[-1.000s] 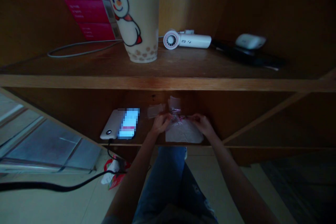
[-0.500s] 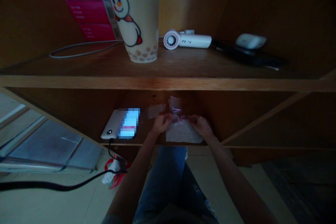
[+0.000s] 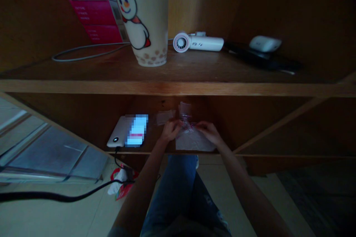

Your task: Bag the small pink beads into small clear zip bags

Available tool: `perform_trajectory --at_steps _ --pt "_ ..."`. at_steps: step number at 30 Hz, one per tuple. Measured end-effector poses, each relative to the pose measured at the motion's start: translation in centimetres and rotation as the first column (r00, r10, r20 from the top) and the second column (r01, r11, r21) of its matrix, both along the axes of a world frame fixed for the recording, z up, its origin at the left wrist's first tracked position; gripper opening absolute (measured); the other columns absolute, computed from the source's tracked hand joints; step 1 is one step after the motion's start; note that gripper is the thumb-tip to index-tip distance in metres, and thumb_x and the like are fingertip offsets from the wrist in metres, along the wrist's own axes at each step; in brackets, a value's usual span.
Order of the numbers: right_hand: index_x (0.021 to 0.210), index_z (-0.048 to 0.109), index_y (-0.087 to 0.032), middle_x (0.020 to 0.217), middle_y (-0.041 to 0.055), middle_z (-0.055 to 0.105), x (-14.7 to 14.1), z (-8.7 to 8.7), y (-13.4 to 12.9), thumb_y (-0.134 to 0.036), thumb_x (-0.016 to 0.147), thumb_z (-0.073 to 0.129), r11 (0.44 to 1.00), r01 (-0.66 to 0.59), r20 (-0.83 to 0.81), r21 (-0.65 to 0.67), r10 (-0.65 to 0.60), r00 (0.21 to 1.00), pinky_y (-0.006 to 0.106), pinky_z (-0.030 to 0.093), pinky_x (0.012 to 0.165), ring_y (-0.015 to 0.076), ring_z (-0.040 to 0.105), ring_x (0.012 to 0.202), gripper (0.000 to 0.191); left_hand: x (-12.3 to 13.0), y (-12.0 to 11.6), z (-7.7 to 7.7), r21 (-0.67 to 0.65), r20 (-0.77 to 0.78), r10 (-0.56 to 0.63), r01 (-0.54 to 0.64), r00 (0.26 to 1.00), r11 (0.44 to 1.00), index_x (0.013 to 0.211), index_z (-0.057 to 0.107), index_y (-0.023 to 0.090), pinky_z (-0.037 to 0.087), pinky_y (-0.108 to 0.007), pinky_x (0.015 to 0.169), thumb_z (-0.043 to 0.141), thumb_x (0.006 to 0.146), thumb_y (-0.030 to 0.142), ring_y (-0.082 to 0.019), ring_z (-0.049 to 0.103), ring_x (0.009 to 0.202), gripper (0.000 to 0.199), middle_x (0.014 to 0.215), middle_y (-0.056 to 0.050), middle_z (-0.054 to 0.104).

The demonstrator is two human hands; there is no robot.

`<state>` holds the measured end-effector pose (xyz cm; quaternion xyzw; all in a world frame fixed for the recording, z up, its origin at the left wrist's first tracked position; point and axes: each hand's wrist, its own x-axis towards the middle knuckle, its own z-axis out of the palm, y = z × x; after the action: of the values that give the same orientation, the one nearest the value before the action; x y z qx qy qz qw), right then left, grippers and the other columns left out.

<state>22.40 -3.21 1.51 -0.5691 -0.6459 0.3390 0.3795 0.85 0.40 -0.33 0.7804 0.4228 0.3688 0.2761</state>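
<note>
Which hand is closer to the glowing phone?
The left. The left hand is just to the right of the phone, at the crinkly plastic. The right hand is farther right, past that plastic.

Both hands (image 3: 189,130) finger crinkled clear plastic (image 3: 189,126) over a white sheet (image 3: 193,140).

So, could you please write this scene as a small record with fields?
left hand: at the clear plastic, grip unclear
right hand: fingers at the plastic's other side, grip unclear
under the plastic: white sheet
lower shelf, left: white device, lit phone beside it
upper shelf: pink boxes, cup, fan, white case on a dark item
light: dim
</note>
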Motion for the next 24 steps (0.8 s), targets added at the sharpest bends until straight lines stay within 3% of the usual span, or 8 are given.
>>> perform_trajectory --at_steps 8,15,19,24 --pt "0.078 0.066 -0.022 0.084 0.0017 0.069 -1.8 1.7 -0.4 -0.024 0.074 0.053 0.994 -0.106 0.033 -0.008 0.106 0.994 0.030 0.046 0.077 0.0171 0.062 0.082 0.014 0.1 -0.2 0.5 -0.009 0.001 0.010 -0.010 1.000 1.000 0.079 0.066 0.016 0.044 -0.026 0.073 0.038 0.087 0.034 -0.017 0.060 0.079 0.034 0.082 -0.005 0.068" --pt "0.083 0.065 -0.021 0.087 0.0028 0.068 -1.1 1.1 0.1 -0.028 0.076 0.053 0.986 -0.163 -0.002 -0.023 0.163 0.987 0.030 0.047 0.076 0.0171 0.062 0.081 0.016 0.0 -0.2 0.4 -0.003 0.022 -0.006 0.006 1.000 1.000 0.081 0.066 0.017 0.045 -0.026 0.074 0.039 0.087 0.033 -0.017 0.060 0.080 0.032 0.083 -0.005 0.068" --pt "0.084 0.065 -0.020 0.083 0.0028 0.068 -0.4 0.7 0.5 -0.027 0.077 0.052 0.997 -0.068 0.130 0.047 0.061 0.990 0.027 0.046 0.070 0.0163 0.063 0.076 0.016 0.0 -0.2 0.3 -0.005 -0.003 0.011 -0.011 1.000 1.000 0.081 0.066 0.017 0.045 -0.026 0.073 0.039 0.086 0.032 -0.017 0.061 0.079 0.031 0.082 -0.005 0.068" --pt "0.091 0.065 -0.022 0.088 0.0039 0.070 0.1 0.8 0.5 -0.028 0.079 0.051 0.992 0.074 0.371 0.103 -0.107 0.922 0.026 0.046 0.066 0.0182 0.065 0.076 0.019 0.0 -0.1 0.1 0.006 0.012 0.008 -0.008 1.000 1.000 0.081 0.065 0.016 0.045 -0.026 0.073 0.037 0.087 0.033 -0.016 0.061 0.077 0.033 0.083 -0.005 0.068"
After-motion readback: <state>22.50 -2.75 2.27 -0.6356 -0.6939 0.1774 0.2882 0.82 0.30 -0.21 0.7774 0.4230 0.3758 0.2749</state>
